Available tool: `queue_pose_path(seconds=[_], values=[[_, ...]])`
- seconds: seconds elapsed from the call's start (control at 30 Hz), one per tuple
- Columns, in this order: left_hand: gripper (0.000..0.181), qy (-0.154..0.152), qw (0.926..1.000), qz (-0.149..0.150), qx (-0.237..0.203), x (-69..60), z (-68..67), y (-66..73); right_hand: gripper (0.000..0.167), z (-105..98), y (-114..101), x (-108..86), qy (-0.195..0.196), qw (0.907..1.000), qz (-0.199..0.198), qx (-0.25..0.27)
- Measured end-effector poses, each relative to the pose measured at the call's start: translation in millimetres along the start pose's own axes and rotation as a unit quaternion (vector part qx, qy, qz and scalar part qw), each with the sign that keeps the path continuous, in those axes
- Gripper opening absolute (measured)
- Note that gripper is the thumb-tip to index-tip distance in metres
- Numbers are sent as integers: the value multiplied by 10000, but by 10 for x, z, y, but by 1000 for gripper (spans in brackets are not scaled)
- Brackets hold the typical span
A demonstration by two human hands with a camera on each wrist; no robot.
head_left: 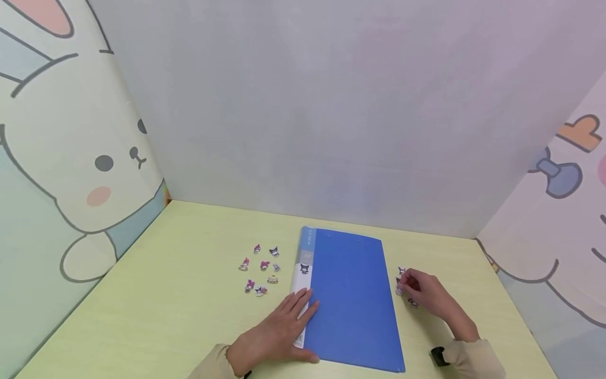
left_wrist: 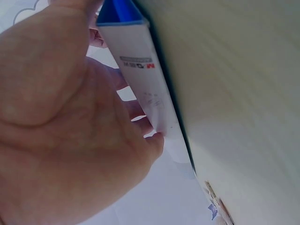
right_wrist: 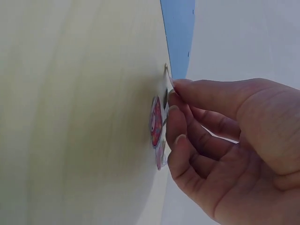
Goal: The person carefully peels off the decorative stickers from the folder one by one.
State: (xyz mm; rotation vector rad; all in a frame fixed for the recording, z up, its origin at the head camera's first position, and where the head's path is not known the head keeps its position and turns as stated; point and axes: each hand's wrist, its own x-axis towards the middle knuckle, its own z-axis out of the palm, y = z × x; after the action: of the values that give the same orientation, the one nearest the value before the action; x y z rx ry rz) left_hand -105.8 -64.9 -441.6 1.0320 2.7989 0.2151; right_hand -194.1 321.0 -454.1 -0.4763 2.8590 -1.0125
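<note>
A blue file folder (head_left: pixel 352 300) lies closed on the table, its white spine with a dark cartoon figure along the left side. My left hand (head_left: pixel 279 326) rests on the spine's lower part, fingers spread, thumb at the near edge. In the left wrist view the palm stands beside the white spine (left_wrist: pixel 140 70). Right of the folder, my right hand (head_left: pixel 426 292) pinches a thin cartoon sticker (right_wrist: pixel 168 77) between thumb and fingertips, just over the table. Below those fingertips lie other stickers, one red and pink (right_wrist: pixel 155 122). Part of this group is hidden by the hand.
Several small cartoon stickers (head_left: pixel 264 266) lie spread left of the folder on the pale yellow table (head_left: pixel 189 252). A grey-white wall (head_left: pixel 331 131) stands behind, with panels bearing a cartoon rabbit (head_left: pixel 85 158) on the left and another cartoon figure on the right.
</note>
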Motion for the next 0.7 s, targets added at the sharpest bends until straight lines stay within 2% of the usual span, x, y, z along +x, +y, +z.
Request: queue_pose_path(seconds=[0.13,0.37,0.7], values=[[103,13,10000,22,-26,-3,-4,0,9,2,16,-23,-78,10000,-56,12],[103,32,10000,40,77,-3,6,-7,9,-12,9,-28,-136,9990,-417,-133],[103,89,9997,85,229,8,19,-15,11,-16,-15,-10,-162,9992,-264,-248]])
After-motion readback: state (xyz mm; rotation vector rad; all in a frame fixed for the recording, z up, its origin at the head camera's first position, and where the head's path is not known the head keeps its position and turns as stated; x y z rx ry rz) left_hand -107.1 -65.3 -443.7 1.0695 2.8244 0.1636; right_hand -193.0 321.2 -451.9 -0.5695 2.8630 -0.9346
